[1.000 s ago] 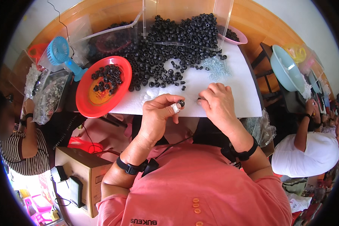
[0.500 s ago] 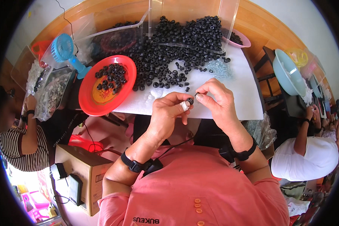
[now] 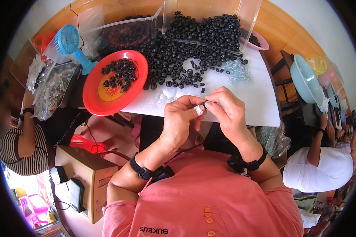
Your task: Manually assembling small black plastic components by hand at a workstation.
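Observation:
My left hand (image 3: 180, 120) and my right hand (image 3: 227, 112) meet over the near edge of the white table (image 3: 257, 100). Between their fingertips they pinch a small black ring-shaped part (image 3: 205, 104). A white bandage wraps my left thumb. A big heap of black rings (image 3: 186, 43) covers the far half of the table, some spilling out of a clear plastic bin (image 3: 209, 23). A red round tray (image 3: 114, 81) holding several black rings lies to the left of my hands. A small pile of clear little parts (image 3: 237, 73) sits ahead of my right hand.
A blue handheld fan (image 3: 69, 43) stands beyond the red tray. A person in a striped top (image 3: 23, 146) sits at left, another in white (image 3: 324, 170) at right. A cardboard box (image 3: 85, 177) stands at lower left; a light blue bowl (image 3: 304, 81) at right.
Both hands have come slightly nearer to me and closer together, fingertips now touching on the small black ring. The heap and tray stay put.

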### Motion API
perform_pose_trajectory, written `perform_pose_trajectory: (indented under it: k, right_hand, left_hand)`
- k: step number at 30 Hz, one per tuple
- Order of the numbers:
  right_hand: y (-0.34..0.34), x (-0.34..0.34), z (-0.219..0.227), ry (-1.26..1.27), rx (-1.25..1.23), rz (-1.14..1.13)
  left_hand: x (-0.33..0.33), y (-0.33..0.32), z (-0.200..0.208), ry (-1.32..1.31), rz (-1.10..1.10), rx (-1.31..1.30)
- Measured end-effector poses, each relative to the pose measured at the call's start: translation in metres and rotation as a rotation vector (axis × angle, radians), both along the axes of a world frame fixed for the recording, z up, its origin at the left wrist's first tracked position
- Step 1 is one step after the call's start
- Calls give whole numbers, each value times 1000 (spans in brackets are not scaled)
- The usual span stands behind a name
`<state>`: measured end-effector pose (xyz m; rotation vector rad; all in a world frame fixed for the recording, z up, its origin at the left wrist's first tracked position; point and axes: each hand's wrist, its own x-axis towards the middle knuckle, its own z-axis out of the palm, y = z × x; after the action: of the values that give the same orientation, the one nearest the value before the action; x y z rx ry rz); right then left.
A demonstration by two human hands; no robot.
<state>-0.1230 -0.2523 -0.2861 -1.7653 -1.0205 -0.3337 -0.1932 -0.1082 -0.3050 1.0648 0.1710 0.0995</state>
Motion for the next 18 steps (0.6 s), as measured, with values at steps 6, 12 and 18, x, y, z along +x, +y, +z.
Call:
perform_pose_trajectory:
  k: [6, 12, 18]
  right_hand:
    - [-11, 7, 18, -114, -179, 76]
    - [-9, 9, 27, -297, -305, 74]
    - [-4, 7, 22, -266, -349, 56]
  left_hand:
    - [0, 3, -1, 12, -15, -17]
    - [-1, 2, -3, 10, -14, -3]
    - [-1, -2, -5, -6, 1, -8]
